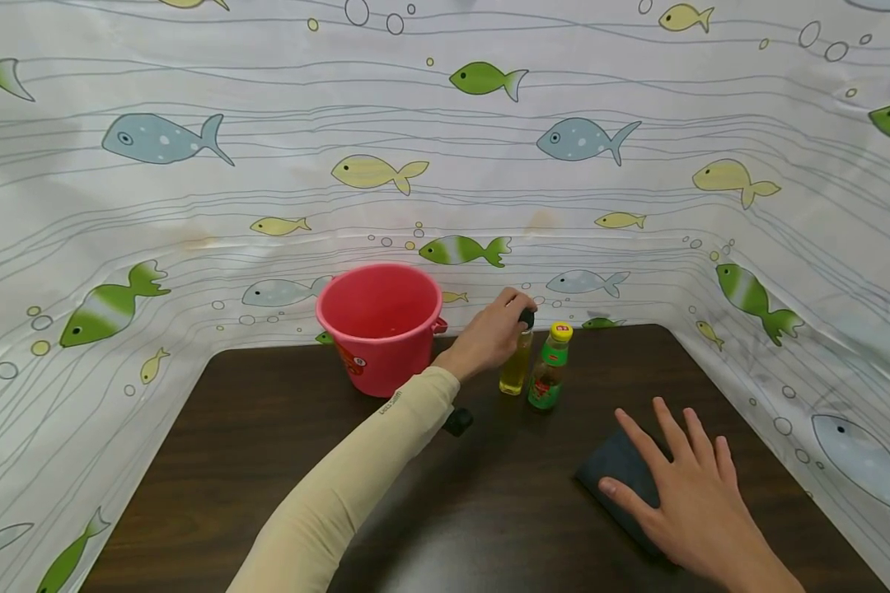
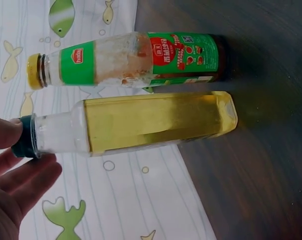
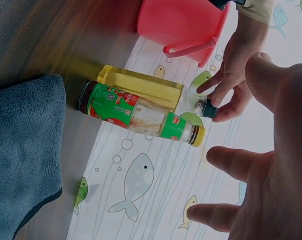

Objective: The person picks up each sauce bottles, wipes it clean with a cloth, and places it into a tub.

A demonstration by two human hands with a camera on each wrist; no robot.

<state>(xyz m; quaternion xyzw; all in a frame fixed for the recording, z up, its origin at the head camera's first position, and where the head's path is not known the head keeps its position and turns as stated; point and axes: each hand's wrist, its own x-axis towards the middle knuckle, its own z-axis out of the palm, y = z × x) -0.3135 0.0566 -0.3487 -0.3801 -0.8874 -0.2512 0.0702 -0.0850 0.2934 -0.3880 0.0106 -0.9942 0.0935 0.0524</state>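
Observation:
My left hand (image 1: pixel 493 329) pinches the dark cap (image 2: pixel 26 136) of a clear, square-sided bottle of yellow oil (image 2: pixel 155 122) between thumb and fingers. The oil bottle is upright at the back of the table; whether its base touches the tabletop I cannot tell. Close beside it, on the right in the head view, stands a sauce bottle (image 1: pixel 549 371) with a yellow lid and green labels, its glass smeared inside. My right hand (image 1: pixel 686 486), fingers spread and holding nothing, hovers over a folded dark grey-blue cloth (image 3: pixel 28 150) and hides part of it in the head view.
A red bucket (image 1: pixel 348 362) stands at the back, left of the bottles, its handle hanging on the right side. Fish-printed white sheeting (image 1: pixel 282 91) walls the dark wooden table (image 1: pixel 267 461) at the back and sides. Something small and black (image 1: pixel 457 422) shows beside the left sleeve.

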